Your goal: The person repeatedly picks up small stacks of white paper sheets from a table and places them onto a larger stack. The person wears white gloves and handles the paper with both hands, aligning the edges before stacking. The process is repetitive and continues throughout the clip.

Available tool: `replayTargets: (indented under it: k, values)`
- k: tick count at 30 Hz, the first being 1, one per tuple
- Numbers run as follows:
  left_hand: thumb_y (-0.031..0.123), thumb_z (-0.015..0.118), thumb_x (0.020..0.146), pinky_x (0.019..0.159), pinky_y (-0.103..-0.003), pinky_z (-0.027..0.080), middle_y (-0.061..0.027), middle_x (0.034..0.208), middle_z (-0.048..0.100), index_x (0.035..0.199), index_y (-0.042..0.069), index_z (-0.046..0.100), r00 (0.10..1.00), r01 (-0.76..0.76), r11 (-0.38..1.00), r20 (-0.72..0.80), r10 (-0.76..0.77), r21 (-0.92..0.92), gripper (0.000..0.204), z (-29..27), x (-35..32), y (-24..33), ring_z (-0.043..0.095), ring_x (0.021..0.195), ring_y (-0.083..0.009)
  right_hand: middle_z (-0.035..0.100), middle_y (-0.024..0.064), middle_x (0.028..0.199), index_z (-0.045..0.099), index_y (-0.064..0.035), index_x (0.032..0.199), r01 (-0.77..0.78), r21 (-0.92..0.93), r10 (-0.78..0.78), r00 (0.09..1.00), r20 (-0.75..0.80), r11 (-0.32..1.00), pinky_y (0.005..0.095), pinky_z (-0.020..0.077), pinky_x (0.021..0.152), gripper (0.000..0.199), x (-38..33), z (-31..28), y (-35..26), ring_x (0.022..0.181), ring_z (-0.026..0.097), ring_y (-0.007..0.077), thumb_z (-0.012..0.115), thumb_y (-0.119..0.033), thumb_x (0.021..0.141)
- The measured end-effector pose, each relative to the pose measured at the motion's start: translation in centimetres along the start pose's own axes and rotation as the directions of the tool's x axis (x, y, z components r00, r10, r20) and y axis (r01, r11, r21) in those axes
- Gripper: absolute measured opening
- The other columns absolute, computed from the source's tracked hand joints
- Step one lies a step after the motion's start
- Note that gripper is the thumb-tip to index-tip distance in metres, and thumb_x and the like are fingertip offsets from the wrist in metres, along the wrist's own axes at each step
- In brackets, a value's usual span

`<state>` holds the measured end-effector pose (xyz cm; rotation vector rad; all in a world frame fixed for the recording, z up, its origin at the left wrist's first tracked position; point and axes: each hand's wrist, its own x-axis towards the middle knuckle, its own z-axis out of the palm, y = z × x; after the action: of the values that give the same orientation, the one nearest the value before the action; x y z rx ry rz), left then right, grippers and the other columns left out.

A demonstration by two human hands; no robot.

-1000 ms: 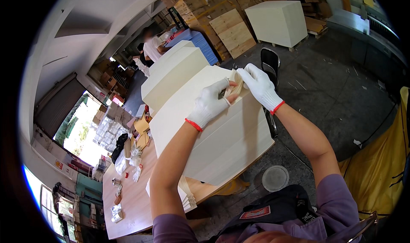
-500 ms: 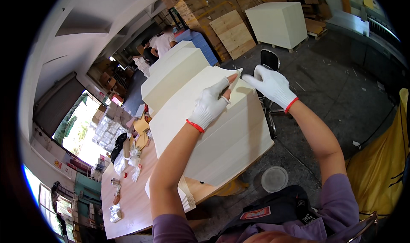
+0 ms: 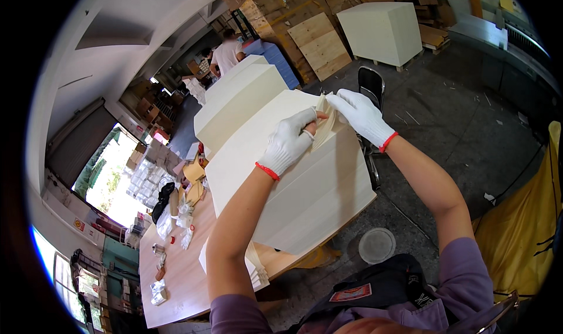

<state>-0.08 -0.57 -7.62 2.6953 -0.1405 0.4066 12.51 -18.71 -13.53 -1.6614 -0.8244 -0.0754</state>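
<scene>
The 2 knitted gloves (image 3: 287,139) are white with red cuff edges (image 3: 388,142). The paper stack (image 3: 316,193) is cream-coloured, the shirt sleeves (image 3: 236,313) are purple, the tabletop (image 3: 182,281) is pinkish brown, the tarpaulin (image 3: 519,202) is yellow.

Strong daylight is pouring in from the left through the tall rectangular doorway (image 3: 105,178), washing out to white, and the white window with a blue-violet fringe (image 3: 63,275) is glaring below it. A soft shadow is darkening the front of the large stack of off-white sheets (image 3: 316,187). The dark grey concrete floor (image 3: 448,123) is looking dim. The fisheye lens is bending straight edges toward a black rim.
</scene>
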Motion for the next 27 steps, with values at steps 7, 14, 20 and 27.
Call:
replayTargets:
  k: [7,14,20,27]
  values:
    - [0.026,0.078,0.097,0.086,-0.033,0.053,-0.0065,0.098,0.073,0.132,0.014,0.073,0.999,0.037,0.997,-0.015,-0.038,-0.072,0.037,0.4,-0.1,-0.1,0.064,0.088,-0.0156,0.056,0.0145,0.077,0.058,-0.001,0.093,0.026,0.02,-0.024,0.996,-0.09,0.999,0.0397,0.0457,0.071,0.051,-0.5,0.7,0.3,0.07,0.054,0.0273,0.052,-0.049,0.11]
    - [0.034,0.078,0.098,0.087,-0.038,0.055,-0.0115,0.102,0.076,0.138,0.022,0.071,0.998,0.058,0.998,0.03,-0.057,-0.037,0.042,-0.1,-0.1,0.0,0.07,0.092,-0.023,0.055,0.0167,0.076,0.057,-0.0007,0.092,0.062,0.013,-0.06,0.992,-0.112,0.998,0.0413,0.0453,0.071,0.052,-0.5,0.9,1.0,0.07,0.053,0.0301,0.051,-0.049,0.111]
    - [0.024,0.073,0.097,0.091,-0.042,0.056,-0.0154,0.11,0.077,0.139,0.022,0.07,1.0,0.014,0.999,0.005,-0.014,0.032,0.043,-0.2,-0.9,2.0,0.074,0.102,-0.0317,0.062,0.0146,0.079,0.06,-0.0035,0.091,0.005,-0.044,-0.01,0.993,-0.118,0.999,0.0427,0.0473,0.073,0.053,-0.5,0.2,1.0,0.074,0.06,0.0317,0.055,-0.054,0.108]
    - [0.007,0.068,0.092,0.098,-0.043,0.056,-0.0192,0.121,0.076,0.141,0.016,0.069,0.991,-0.068,0.993,-0.11,0.079,0.099,0.05,0.6,-1.5,0.8,0.073,0.113,-0.0357,0.069,0.015,0.079,0.068,-0.0064,0.091,-0.108,-0.421,0.086,0.994,-0.07,0.901,0.0434,0.0512,0.072,0.062,-1.4,-2.9,0.8,0.079,0.071,0.0329,0.056,-0.067,0.102]
